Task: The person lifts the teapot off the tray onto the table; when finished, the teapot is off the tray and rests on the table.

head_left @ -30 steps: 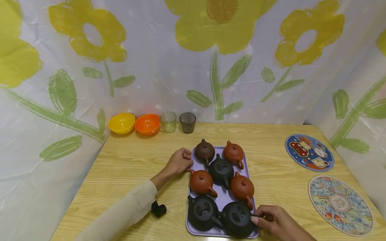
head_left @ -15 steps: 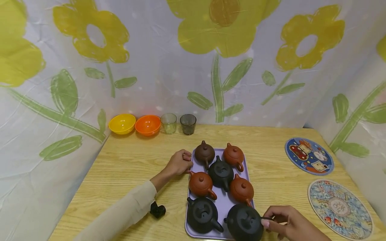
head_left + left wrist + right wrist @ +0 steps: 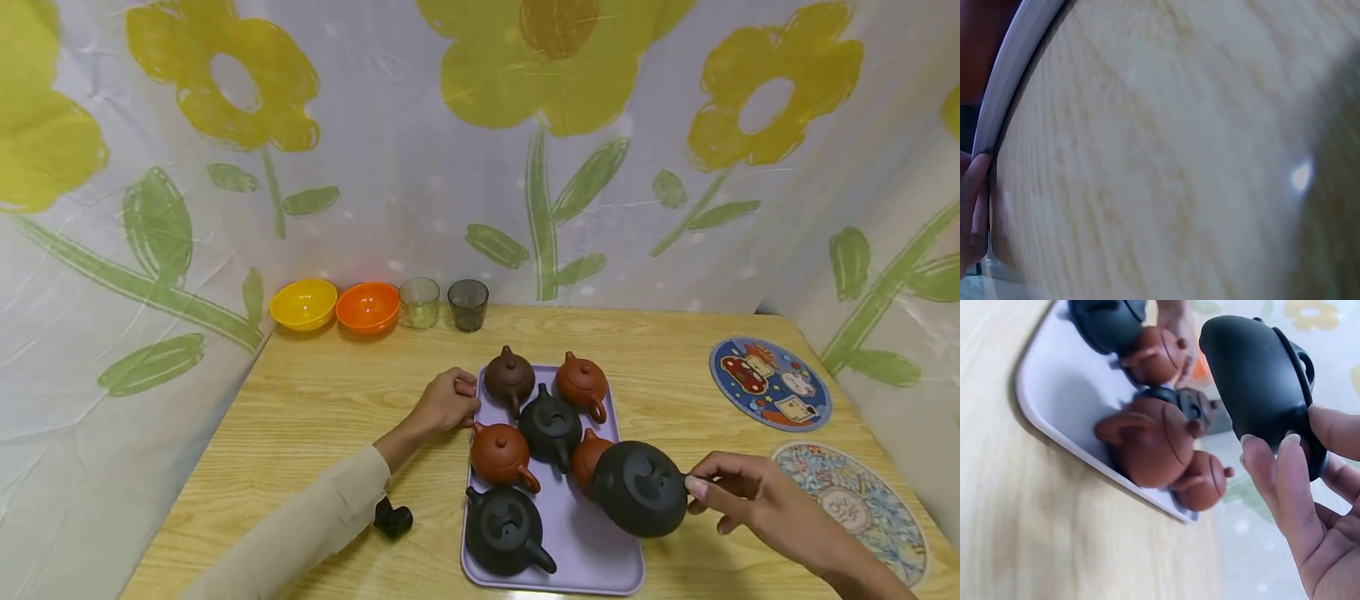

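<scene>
A black teapot hangs tilted in the air over the right edge of the purple tray. My right hand pinches its handle, and the right wrist view shows fingertips against the dark body. At the tray's left rim my left hand holds the edge between bent fingers. Still on the tray are another large black teapot, a smaller black teapot, a dark brown teapot and reddish-brown teapots. The lifted teapot partly hides one reddish-brown teapot.
Along the back stand a yellow bowl, an orange bowl, a clear glass and a smoky glass. Two round mats, one blue and one patterned, lie on the right. A small black object sits by the left sleeve.
My right hand has lifted the large black teapot off the tray's near right corner and carried it up, right and away from me. The left hand has stayed at the rim.
</scene>
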`<action>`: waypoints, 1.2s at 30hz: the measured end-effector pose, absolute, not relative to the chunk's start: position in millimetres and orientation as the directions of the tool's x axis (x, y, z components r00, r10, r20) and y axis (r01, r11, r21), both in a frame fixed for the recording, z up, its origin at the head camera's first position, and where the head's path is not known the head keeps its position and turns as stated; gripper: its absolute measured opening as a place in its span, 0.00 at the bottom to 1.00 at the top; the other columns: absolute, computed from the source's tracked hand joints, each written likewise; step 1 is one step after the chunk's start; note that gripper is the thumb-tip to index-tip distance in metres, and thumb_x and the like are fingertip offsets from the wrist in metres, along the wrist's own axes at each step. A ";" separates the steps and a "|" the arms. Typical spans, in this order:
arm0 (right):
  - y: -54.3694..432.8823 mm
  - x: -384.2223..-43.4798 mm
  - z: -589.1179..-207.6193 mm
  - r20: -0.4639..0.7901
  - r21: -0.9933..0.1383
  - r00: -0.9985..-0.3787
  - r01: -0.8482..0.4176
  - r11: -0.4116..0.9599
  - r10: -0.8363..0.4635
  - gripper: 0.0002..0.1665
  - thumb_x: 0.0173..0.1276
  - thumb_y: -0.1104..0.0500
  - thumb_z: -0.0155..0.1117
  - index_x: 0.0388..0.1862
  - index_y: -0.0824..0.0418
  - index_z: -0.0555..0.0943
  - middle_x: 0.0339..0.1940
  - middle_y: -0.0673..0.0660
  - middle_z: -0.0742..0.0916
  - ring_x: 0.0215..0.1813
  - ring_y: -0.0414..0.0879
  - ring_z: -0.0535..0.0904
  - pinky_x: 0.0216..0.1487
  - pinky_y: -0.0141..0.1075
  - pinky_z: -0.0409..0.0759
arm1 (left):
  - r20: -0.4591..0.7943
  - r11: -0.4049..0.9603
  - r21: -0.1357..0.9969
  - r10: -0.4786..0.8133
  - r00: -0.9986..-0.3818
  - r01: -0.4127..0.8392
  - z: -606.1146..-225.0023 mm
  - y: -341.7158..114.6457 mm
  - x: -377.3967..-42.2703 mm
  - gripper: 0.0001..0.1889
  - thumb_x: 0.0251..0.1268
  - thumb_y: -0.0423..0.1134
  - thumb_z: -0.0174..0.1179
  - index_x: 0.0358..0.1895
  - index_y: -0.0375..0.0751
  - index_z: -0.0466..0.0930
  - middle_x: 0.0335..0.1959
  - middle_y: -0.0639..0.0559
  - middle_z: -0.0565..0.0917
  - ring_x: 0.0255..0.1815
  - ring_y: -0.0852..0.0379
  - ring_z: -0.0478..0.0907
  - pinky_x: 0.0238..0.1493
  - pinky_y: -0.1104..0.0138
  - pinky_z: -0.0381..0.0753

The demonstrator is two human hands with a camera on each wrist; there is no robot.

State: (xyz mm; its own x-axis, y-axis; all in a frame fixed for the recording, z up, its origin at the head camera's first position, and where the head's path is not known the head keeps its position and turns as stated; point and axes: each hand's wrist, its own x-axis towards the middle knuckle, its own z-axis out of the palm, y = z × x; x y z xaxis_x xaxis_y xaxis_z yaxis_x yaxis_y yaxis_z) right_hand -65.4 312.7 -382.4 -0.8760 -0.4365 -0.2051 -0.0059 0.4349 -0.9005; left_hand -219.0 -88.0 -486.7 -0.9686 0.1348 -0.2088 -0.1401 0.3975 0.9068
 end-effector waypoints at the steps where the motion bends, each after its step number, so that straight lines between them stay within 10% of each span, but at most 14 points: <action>1: 313.4 -67.3 -380.1 -0.212 -0.894 -0.884 0.004 0.447 -0.416 0.13 0.80 0.59 0.51 0.50 0.64 0.81 0.41 0.51 0.88 0.42 0.43 0.85 0.33 0.41 0.86 | -0.212 0.395 0.907 0.136 -0.968 -0.144 -486.5 -87.7 -219.0 0.20 0.56 0.27 0.62 0.54 0.33 0.76 0.42 0.41 0.82 0.28 0.56 0.81 0.26 0.66 0.88; 36: 347.1 -182.6 -395.7 -0.213 -0.838 -0.943 0.042 0.544 -0.255 0.27 0.80 0.48 0.52 0.58 0.71 0.76 0.51 0.53 0.84 0.48 0.34 0.85 0.47 0.42 0.88 | -0.221 0.353 0.923 0.161 -0.962 -0.153 -484.9 -90.7 -220.0 0.21 0.55 0.26 0.62 0.55 0.32 0.75 0.43 0.41 0.81 0.32 0.55 0.80 0.27 0.64 0.89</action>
